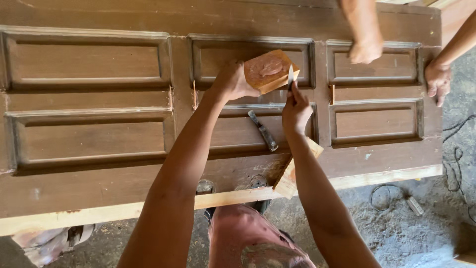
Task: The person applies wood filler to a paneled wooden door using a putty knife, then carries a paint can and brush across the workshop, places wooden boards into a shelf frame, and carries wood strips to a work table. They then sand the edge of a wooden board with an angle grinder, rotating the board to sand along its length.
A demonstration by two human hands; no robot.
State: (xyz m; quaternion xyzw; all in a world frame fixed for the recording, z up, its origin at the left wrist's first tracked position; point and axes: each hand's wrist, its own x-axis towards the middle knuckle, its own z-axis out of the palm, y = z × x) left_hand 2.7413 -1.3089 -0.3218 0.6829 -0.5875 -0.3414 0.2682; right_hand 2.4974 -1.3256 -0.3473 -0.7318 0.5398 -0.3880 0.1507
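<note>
A brown panelled wooden door (99,164) lies flat over a dusty concrete floor (411,228), showing six recessed panels. The left hand (230,82) grips one small wooden block (270,69) smeared with reddish putty, held above the door's middle panels. The right hand (296,111) pinches one putty knife (290,77), its blade touching the block's edge. One metal chisel (263,130) lies on the door between the forearms. Two hands of other people (364,49) (438,79) rest on the door's far end. Cables (458,159) trail across the floor.
</note>
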